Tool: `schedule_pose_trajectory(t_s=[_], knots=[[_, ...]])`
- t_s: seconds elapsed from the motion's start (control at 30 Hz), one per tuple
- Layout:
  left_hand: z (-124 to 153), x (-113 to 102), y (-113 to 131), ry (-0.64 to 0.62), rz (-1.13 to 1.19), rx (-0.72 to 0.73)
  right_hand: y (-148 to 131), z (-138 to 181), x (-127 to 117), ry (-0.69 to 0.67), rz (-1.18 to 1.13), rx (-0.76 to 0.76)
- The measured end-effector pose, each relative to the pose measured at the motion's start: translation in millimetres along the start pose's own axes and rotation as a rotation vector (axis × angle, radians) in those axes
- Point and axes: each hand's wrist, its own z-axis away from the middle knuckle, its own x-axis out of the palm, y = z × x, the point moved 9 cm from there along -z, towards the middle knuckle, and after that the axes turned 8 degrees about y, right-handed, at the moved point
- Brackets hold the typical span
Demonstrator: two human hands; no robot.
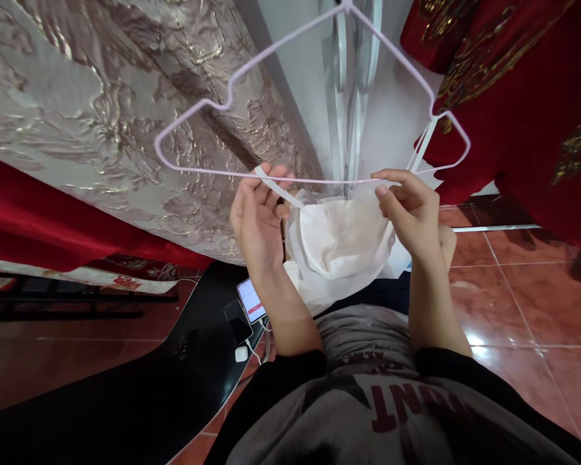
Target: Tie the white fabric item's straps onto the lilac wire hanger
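Note:
A thin pale lilac wire hanger [203, 169] hangs in front of me, its hook out of view at the top. A white garment with narrow straps [341, 242] droops below its bottom bar. My left hand [257, 223] is closed on one white strap near the bar's middle. My right hand [409, 213] pinches the garment's upper edge at the bar, close to the other strap [422, 147] that runs up to the hanger's right notch.
An embossed silver-beige curtain [101, 110] hangs at the left, red gold-patterned fabric [527, 97] at the right. Two phones [244, 310] and a white charger [241, 353] lie on a black glossy surface [126, 387]. The floor is of red tiles [518, 290].

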Motion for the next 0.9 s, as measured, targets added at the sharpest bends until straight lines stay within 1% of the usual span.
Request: schedule_pose_trajectory(t_s=[0.03, 0.07, 0.13, 0.17, 0.2, 0.23, 0.27, 0.33, 0.37, 0.4, 0.47, 0.53, 0.6, 0.67, 0.73, 0.8, 0.9], knots=[[2, 2, 3, 0.001, 0.042, 0.015, -1, 1, -1, 0.029, -0.002, -0.023], [3, 4, 4, 0.008, 0.086, 0.026, -3, 1, -6, 0.087, -0.002, -0.049], [3, 7, 3, 0.024, 0.143, 0.041, -4, -1, -26, 0.286, -0.013, -0.093], [2, 9, 1, 0.032, 0.150, 0.044, -2, -2, -38, 0.379, -0.019, -0.091], [1, 9, -2, 0.040, 0.147, 0.045, 2, -5, -48, 0.431, -0.017, -0.067], [-1, 10, -5, 0.050, 0.141, 0.045, 6, -11, -53, 0.426, -0.006, -0.024], [-3, 9, -8, 0.061, 0.138, 0.041, 10, -18, -55, 0.373, 0.012, 0.026], [-5, 8, -13, 0.083, 0.135, 0.024, 13, -30, -51, 0.189, 0.047, 0.104], [-6, 7, -14, 0.091, 0.133, 0.019, 11, -35, -47, 0.100, 0.046, 0.119], [-6, 6, -15, 0.099, 0.132, 0.020, 5, -38, -43, 0.035, 0.032, 0.112], [-7, 5, -14, 0.107, 0.128, 0.019, -13, -44, -38, -0.009, 0.000, 0.039], [-8, 5, -15, 0.105, 0.123, 0.001, -37, -50, -38, 0.059, -0.023, -0.100], [-9, 5, -17, 0.103, 0.118, -0.026, -56, -57, -45, 0.185, -0.030, -0.245], [-10, 4, -19, 0.097, 0.119, -0.041, -61, -66, -56, 0.277, -0.020, -0.334], [-11, 5, -20, 0.068, 0.115, -0.045, -50, -78, -69, 0.298, -0.022, -0.368], [-11, 7, -21, 0.034, 0.116, -0.038, -32, -85, -86, 0.310, -0.073, -0.404], [-10, 7, -21, 0.017, 0.105, -0.043, -9, -72, -116, 0.446, -0.159, -0.460]])
